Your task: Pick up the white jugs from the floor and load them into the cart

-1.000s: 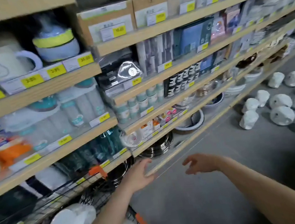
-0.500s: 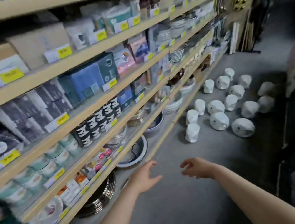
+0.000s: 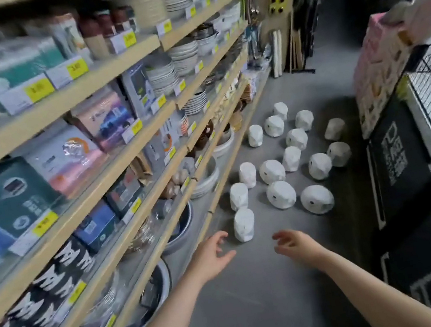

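Both arms reach out low over the grey floor. The left hand is spread wide and holds nothing; the right hand, at its three o'clock, has loosely bent fingers and is likewise empty. Just beyond the left hand, at its one o'clock, stands the nearest jug, upright by the bottom shelf. Farther off at twelve, the other white jugs sit scattered, some upright, some tipped. The cart is out of view, so I judge plenty of loading remains.
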The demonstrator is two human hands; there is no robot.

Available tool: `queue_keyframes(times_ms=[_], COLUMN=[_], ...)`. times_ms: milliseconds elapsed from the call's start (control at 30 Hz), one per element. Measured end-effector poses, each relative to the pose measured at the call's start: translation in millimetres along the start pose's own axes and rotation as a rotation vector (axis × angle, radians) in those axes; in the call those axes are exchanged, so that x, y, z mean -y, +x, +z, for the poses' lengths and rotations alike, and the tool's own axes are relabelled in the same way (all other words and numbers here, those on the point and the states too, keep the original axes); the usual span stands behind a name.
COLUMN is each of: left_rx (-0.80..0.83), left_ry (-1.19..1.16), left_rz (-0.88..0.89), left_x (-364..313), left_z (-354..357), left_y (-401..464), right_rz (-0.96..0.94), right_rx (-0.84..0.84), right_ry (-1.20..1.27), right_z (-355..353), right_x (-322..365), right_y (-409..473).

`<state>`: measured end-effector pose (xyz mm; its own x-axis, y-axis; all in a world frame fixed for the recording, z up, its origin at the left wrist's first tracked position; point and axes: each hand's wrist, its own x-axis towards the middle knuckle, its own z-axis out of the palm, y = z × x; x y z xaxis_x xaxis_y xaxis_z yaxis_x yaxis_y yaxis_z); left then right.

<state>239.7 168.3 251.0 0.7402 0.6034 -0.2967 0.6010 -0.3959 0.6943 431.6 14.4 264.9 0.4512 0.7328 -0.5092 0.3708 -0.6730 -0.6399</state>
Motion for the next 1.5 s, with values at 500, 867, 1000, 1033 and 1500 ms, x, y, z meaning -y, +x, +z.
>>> queue_keyframes(times_ms=[500, 867, 1000, 1033, 1500], left_rx=[-0.073, -0.295, -0.343, -0.35, -0.315], left_ry=[-0.075, -0.199, -0.181, -0.182, -0.132], left_rz=[-0.114, -0.258, -0.302, -0.31, -0.485], left_x=[-58, -118, -99, -92, 21], left_z=[31, 28, 32, 33, 88], left_y=[238, 376, 389, 390, 421], right_rz=[-0.005, -0.167, -0.2, -0.208, -0.366], right_rx=[0.098, 0.231, 0.306, 0.322, 0.591], right_ry=[-0.121, -0.298, -0.356, -0.379, -0.677], right_z=[-190, -316, -311, -308, -212], right_x=[-47, -14, -9, -9, -37], right_y=[213, 368, 410, 419, 566])
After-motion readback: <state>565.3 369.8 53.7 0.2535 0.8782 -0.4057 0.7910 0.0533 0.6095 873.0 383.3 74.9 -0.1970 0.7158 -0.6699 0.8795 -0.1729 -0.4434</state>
